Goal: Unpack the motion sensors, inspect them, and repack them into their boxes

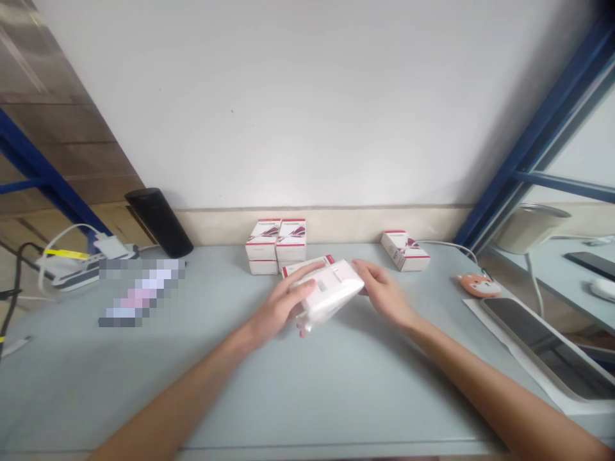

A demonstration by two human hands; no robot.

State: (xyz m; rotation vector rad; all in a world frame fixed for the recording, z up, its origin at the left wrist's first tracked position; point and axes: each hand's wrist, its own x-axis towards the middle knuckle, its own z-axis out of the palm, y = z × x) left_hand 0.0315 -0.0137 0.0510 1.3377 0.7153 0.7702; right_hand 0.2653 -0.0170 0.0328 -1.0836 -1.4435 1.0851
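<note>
A white plastic faceplate (331, 291) with small rectangular openings, partly wrapped in clear film, tilts above the middle of the desk (365, 397). A red-trimmed white box (300, 266) lies flat just behind it.

White plastic plate (331, 291), smooth, slight sheen. Boxes (277, 240) are thin card, white with red print, smooth, lightly glossy; same for the lone box (404, 251). Table (336, 397) has a pale grey-blue top, matt, smooth, looks laminate. Wall (288, 109) is matt painted plaster, off-white. Blue frame (542, 147) looks like painted metal, low sheen. Black cylinder (158, 221) is matt, probably plastic. Tablet (548, 346) has dark glossy glass in a white casing. Power strip (67, 272) is white plastic, smooth. Fox-shaped pad (479, 285) looks soft, material unclear. Brown panel (57, 128) at left looks like polished stone or wood, can't tell which.
</note>
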